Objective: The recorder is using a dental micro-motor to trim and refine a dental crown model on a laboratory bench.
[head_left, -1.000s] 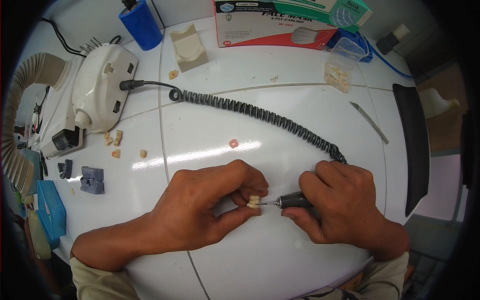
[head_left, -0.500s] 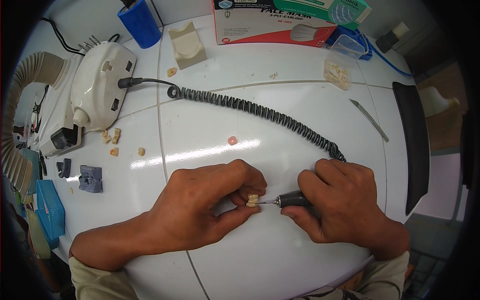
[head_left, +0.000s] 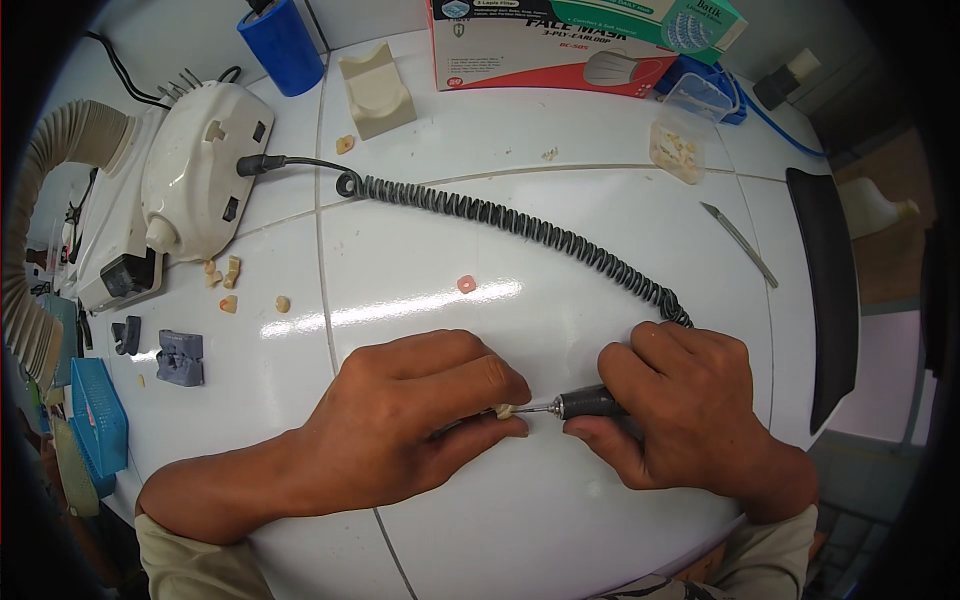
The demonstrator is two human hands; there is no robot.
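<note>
My left hand (head_left: 420,405) pinches a small cream-coloured dental crown piece (head_left: 504,411) between thumb and fingers, which cover most of it. Wrapped in the fingers of my right hand (head_left: 680,405) is a black rotary handpiece (head_left: 590,401). Its thin metal bur points left and its tip meets the crown piece at my left fingertips. From the handpiece a coiled black cord (head_left: 510,218) runs to a white micromotor control box (head_left: 200,170) at the far left. Both hands are low over the white tiled tabletop (head_left: 420,260).
A pink piece (head_left: 466,284) lies beyond my hands. Several tooth-coloured pieces (head_left: 232,270) and grey moulds (head_left: 180,357) sit left. A blade-like tool (head_left: 740,245) and a clear container (head_left: 677,152) are right. Mask boxes (head_left: 545,50), a cream stand (head_left: 377,90) and a ribbed hose (head_left: 30,230) stand around.
My left fingers have closed further over the crown piece, now hiding most of it. The right hand and handpiece have stayed nearly in place.
</note>
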